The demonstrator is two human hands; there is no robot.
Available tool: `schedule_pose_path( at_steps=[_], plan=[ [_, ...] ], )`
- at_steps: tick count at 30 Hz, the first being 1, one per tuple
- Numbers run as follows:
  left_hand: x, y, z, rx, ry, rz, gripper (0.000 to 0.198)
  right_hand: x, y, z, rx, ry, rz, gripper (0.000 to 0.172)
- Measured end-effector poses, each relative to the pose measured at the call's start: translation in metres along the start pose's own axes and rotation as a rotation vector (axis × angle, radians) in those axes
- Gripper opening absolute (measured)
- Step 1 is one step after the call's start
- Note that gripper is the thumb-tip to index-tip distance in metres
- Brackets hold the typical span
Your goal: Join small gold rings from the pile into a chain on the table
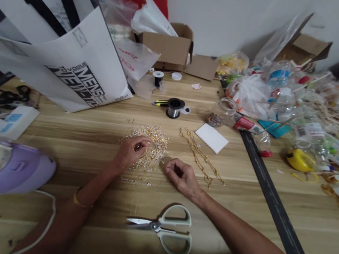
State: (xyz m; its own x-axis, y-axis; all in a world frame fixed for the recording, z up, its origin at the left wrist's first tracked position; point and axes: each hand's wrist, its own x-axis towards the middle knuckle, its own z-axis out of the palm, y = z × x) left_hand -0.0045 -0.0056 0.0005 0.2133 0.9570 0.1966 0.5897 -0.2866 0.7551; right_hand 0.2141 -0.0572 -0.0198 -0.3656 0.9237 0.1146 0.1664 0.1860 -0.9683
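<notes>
A loose pile of small gold and silver jewelry pieces (156, 142) lies spread on the wooden table. My left hand (128, 152) is over the pile's left side, thumb and fingers pinched together; whatever is between the fingertips is too small to make out. Just right of the pile, my right hand (183, 177) rests near the tabletop with its fingers curled into a pinch, their contents hidden. Below the pile a thin silver chain (140, 182) lies stretched out. Gold chains (202, 161) lie to the right of my right hand. Nearer to me are scissors (156, 226) with pale handles.
Behind the pile stand a wire spool (173, 109), a clear jar of beads (219, 116) and a folded white paper (211, 138). A large white bag (79, 58) and a purple-white appliance (14, 169) are at left. Plastic bags and bottles (277, 93) clutter the right.
</notes>
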Motion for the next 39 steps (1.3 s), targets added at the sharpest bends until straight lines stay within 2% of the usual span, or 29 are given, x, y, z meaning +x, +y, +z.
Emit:
schedule_pose_path(
  at_steps=[8,16,19,21,28,32,35,39],
  plan=[
    [0.002,-0.003,-0.006,0.079,-0.03,0.039,0.014,0.0,0.0,0.0,-0.005,-0.003,-0.004,0.017],
    [0.007,-0.007,-0.039,0.273,-0.279,-0.003,0.013,0.001,0.002,0.0,0.013,-0.006,0.013,0.019],
    [0.006,-0.005,-0.046,0.38,-0.401,0.019,0.013,0.001,0.002,0.0,0.009,-0.011,0.023,0.019],
    [0.005,-0.002,-0.047,0.431,-0.437,0.02,0.014,0.001,0.001,-0.001,0.005,-0.007,0.023,0.019],
    [0.0,0.007,-0.05,0.519,-0.452,0.019,0.013,0.001,0.005,0.0,0.043,-0.004,0.028,0.022],
    [-0.001,0.012,-0.05,0.552,-0.417,0.046,0.014,0.0,0.005,0.001,0.056,0.015,0.035,0.019],
    [0.0,0.017,-0.044,0.48,-0.379,0.076,0.014,0.0,0.004,0.001,0.058,0.04,0.026,0.019],
    [-0.002,0.027,-0.025,0.253,-0.342,0.174,0.009,-0.001,0.002,0.001,0.007,0.052,-0.001,0.019]
  ],
)
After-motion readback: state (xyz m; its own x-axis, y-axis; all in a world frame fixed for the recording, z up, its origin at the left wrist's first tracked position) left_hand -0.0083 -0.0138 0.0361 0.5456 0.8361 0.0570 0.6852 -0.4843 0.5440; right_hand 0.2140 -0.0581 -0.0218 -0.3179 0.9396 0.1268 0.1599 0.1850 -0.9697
